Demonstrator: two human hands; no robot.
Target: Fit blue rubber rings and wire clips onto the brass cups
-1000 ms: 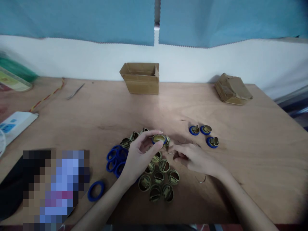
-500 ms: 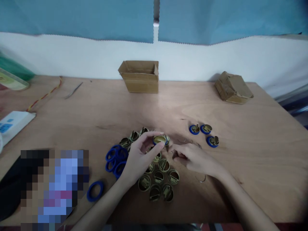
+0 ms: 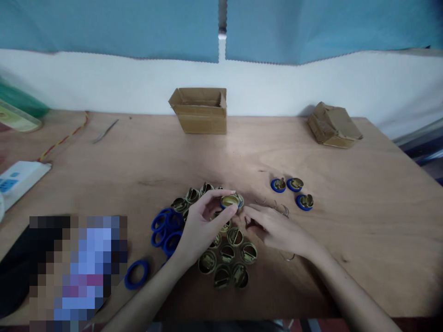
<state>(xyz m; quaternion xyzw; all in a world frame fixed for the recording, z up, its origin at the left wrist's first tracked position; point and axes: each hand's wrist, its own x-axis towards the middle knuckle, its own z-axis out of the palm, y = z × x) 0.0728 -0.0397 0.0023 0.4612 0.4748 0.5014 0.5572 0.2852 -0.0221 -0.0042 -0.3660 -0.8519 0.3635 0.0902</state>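
Note:
My left hand (image 3: 202, 226) pinches a round brass fitting (image 3: 229, 201) with a blue ring around it, between thumb and fingers. Close beside it on the right, my right hand (image 3: 278, 227) has its fingers curled together; anything in them is hidden. Several brass fittings (image 3: 235, 236) with slotted, flap-like tops lie below and behind my left hand. Loose blue rings (image 3: 173, 242) are heaped to its left, and a single blue ring (image 3: 136, 274) lies nearer me. Thin wire rings (image 3: 284, 210) are scattered around my right hand.
Farther right sit three brass fittings in blue rings (image 3: 305, 201). An open cardboard box (image 3: 202, 121) and a crumpled one (image 3: 334, 127) stand at the back. On the left are a white power strip (image 3: 26, 177), a twisted cord (image 3: 65, 138) and a dark object (image 3: 20, 267) beside a blurred patch.
My right hand has shifted slightly left, its fingertips nearer the fitting. My left hand keeps its hold, almost unmoved. The view has moved very slightly.

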